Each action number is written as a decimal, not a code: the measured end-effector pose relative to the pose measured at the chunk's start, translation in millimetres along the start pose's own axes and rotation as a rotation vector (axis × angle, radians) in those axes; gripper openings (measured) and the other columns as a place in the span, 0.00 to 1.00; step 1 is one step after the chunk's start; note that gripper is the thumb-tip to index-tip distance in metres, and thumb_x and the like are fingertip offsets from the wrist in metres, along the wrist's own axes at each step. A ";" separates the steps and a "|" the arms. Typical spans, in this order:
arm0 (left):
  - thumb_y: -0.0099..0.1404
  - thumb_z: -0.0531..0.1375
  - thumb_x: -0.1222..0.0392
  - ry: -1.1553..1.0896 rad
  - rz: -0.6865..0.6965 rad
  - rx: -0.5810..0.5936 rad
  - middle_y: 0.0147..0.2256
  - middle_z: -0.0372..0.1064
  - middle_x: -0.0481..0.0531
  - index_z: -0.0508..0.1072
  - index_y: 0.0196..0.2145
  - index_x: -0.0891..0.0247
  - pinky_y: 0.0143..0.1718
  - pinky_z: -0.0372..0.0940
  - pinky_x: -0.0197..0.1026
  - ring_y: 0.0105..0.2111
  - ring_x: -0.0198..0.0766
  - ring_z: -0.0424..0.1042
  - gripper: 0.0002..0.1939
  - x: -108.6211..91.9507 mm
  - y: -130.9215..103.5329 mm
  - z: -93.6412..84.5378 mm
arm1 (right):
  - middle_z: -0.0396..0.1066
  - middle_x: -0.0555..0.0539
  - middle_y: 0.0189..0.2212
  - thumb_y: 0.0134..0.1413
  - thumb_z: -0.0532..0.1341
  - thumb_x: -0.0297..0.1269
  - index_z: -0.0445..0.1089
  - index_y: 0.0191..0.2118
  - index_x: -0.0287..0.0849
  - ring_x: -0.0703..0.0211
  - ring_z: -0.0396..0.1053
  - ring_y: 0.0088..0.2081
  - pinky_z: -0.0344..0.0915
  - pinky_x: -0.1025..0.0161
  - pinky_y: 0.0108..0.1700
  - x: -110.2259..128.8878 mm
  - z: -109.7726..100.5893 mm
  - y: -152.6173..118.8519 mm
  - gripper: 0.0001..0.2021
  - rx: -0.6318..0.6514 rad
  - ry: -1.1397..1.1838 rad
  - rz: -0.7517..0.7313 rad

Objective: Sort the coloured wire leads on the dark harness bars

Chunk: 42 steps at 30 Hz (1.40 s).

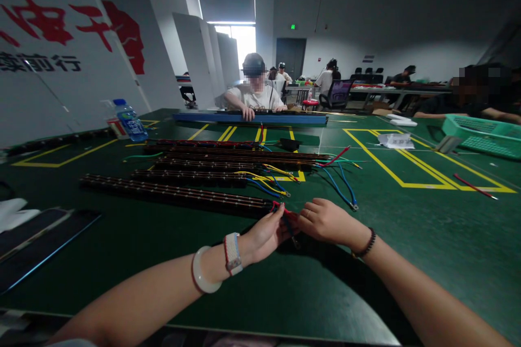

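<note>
A long black bar with copper-coloured strips (pixel 175 193) lies across the green table, the nearest of several. At its right end, my left hand (pixel 266 232) is closed around red and dark wires (pixel 290 222), thumb on top. My right hand (pixel 325 221) is closed on the same wires from the right side, its fingers curled. A metal lug (pixel 296 242) hangs below, between the hands. Behind them, yellow wires (pixel 262 186) and blue wires (pixel 340 187) with ring lugs come out of the other bars.
Across the table (pixel 411 238) a person (pixel 260 95) rests a hand on a blue bar (pixel 285 119). Bottles (pixel 129 121) stand at the left, a green basket (pixel 484 135) at the right. A loose red wire (pixel 474 186) and plastic bag (pixel 395 141) lie right.
</note>
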<state>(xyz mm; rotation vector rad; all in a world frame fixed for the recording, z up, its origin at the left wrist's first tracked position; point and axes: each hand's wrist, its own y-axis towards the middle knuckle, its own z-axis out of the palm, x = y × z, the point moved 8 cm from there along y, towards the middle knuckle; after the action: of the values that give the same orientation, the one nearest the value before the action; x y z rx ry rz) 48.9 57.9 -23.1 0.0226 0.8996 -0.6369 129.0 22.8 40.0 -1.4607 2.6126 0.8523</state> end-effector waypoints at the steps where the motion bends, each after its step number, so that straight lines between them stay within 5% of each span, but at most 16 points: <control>1: 0.67 0.53 0.58 0.006 0.012 0.018 0.35 0.69 0.57 0.66 0.32 0.70 0.49 0.62 0.44 0.39 0.37 0.70 0.11 -0.6 0.2 0.8 | 0.60 0.46 0.24 0.64 0.48 0.35 0.64 0.29 0.33 0.69 0.50 0.27 0.38 0.65 0.32 -5.2 1.3 1.6 0.15 0.022 0.051 0.069; 6: 0.67 0.53 0.60 0.057 0.002 0.036 0.40 0.69 0.61 0.66 0.38 0.70 0.52 0.60 0.46 0.42 0.38 0.71 0.09 0.3 -1.0 3.5 | 0.64 0.46 0.26 0.63 0.48 0.42 0.67 0.31 0.33 0.73 0.51 0.24 0.42 0.70 0.29 -43.6 23.4 -6.7 0.19 0.240 0.442 0.625; 14: 0.67 0.53 0.62 0.118 0.015 0.028 0.40 0.70 0.62 0.66 0.38 0.73 0.50 0.62 0.45 0.39 0.38 0.72 0.09 -0.3 -1.6 2.6 | 0.64 0.47 0.25 0.56 0.49 0.61 0.66 0.35 0.31 0.74 0.55 0.22 0.48 0.75 0.23 -50.1 59.7 -24.2 0.30 0.467 0.981 0.747; 21: 0.65 0.55 0.62 0.143 0.000 0.009 0.31 0.68 0.56 0.65 0.36 0.71 0.36 0.65 0.39 0.30 0.34 0.70 0.07 -0.3 -1.9 -2.4 | 0.61 0.50 0.24 0.50 0.55 0.60 0.61 0.34 0.32 0.76 0.55 0.20 0.49 0.76 0.20 -72.9 76.1 -30.2 0.28 0.146 1.152 0.986; 27: 0.67 0.52 0.60 0.232 -0.001 -0.070 0.25 0.62 0.50 0.61 0.34 0.67 0.27 0.60 0.34 0.23 0.30 0.64 0.07 2.3 -2.0 -9.2 | 0.60 0.52 0.22 0.56 0.55 0.50 0.58 0.35 0.35 0.74 0.56 0.17 0.50 0.75 0.16 -78.0 85.9 -25.4 0.19 0.100 1.231 1.115; 35: 0.68 0.50 0.59 0.270 -0.007 -0.101 0.24 0.61 0.49 0.59 0.33 0.67 0.27 0.59 0.34 0.22 0.30 0.62 0.08 -0.1 -5.8 -7.5 | 0.62 0.50 0.23 0.58 0.53 0.51 0.60 0.37 0.33 0.72 0.60 0.20 0.54 0.74 0.20 -80.2 90.0 -22.9 0.20 0.183 1.091 1.029; 39: 0.67 0.51 0.59 0.249 -0.031 -0.075 0.25 0.62 0.50 0.60 0.33 0.67 0.29 0.59 0.36 0.24 0.31 0.64 0.08 0.0 -7.4 -5.9 | 0.64 0.45 0.34 0.56 0.54 0.56 0.63 0.41 0.34 0.71 0.61 0.30 0.55 0.73 0.31 -83.5 45.0 -24.1 0.25 -0.035 0.638 0.822; 42: 0.67 0.51 0.61 0.227 -0.029 -0.063 0.27 0.63 0.51 0.62 0.35 0.68 0.29 0.60 0.36 0.25 0.31 0.65 0.07 0.0 -6.0 -6.0 | 0.62 0.45 0.33 0.62 0.45 0.55 0.65 0.37 0.34 0.69 0.58 0.34 0.51 0.71 0.35 -63.2 4.1 -16.0 0.26 -0.189 0.360 0.480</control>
<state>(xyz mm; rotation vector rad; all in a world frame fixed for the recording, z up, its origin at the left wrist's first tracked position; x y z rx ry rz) 41.5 54.7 -25.5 0.0252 1.1407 -0.6411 176.0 67.5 47.2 -1.1165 3.3179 0.9688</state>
